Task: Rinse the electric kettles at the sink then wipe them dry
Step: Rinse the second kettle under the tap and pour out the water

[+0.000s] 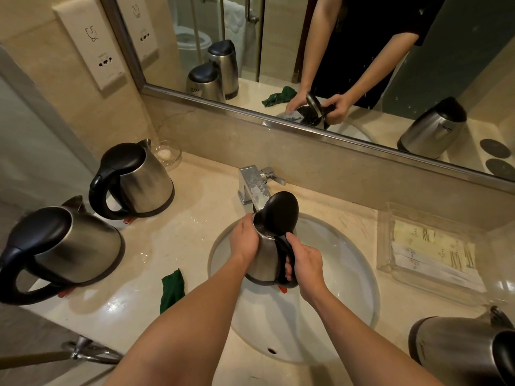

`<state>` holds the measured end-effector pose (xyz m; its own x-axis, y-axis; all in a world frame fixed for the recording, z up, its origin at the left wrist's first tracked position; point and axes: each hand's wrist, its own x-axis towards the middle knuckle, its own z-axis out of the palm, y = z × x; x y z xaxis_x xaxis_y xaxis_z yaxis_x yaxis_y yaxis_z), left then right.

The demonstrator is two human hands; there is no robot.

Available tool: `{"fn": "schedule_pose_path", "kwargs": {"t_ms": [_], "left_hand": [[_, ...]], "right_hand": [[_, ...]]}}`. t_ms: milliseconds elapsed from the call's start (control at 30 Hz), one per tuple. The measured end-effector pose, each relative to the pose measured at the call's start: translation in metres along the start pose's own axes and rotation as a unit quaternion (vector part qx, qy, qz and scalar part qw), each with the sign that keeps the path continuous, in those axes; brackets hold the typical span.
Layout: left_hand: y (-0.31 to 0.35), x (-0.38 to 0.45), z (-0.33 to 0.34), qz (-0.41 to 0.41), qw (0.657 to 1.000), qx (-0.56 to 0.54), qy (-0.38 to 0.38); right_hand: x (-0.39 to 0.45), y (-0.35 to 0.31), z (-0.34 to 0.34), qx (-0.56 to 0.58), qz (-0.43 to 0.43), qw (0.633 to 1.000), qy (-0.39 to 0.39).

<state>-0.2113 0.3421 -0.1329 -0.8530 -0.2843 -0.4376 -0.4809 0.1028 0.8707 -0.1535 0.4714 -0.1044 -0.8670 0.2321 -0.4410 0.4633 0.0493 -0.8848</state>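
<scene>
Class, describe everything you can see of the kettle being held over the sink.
The held kettle has a brushed steel body, a black base rim, a black handle and a black lid standing open. It is held roughly upright over the white sink, its mouth under the chrome faucet. The left hand wraps its body; the right hand has its grip on the handle. A small red part shows by its base.

The person's two forearms were bare from elbow to wrist, the left hand (245,240) and right hand (306,267) wore no gloves, rings or watch, and the mirror reflection showed a dark short-sleeved top (370,37).
</scene>
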Motion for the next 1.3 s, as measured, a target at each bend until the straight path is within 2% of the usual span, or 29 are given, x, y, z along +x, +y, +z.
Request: {"fn": "schedule_pose_path", "kwargs": {"t_ms": [1300], "left_hand": [[-0.0052,0.0012,-0.0024,-0.012,1.0,0.01,0.006]], "right_hand": [[0.005,0.0052,0.0061,-0.011,0.012,1.0,-0.006]]}}
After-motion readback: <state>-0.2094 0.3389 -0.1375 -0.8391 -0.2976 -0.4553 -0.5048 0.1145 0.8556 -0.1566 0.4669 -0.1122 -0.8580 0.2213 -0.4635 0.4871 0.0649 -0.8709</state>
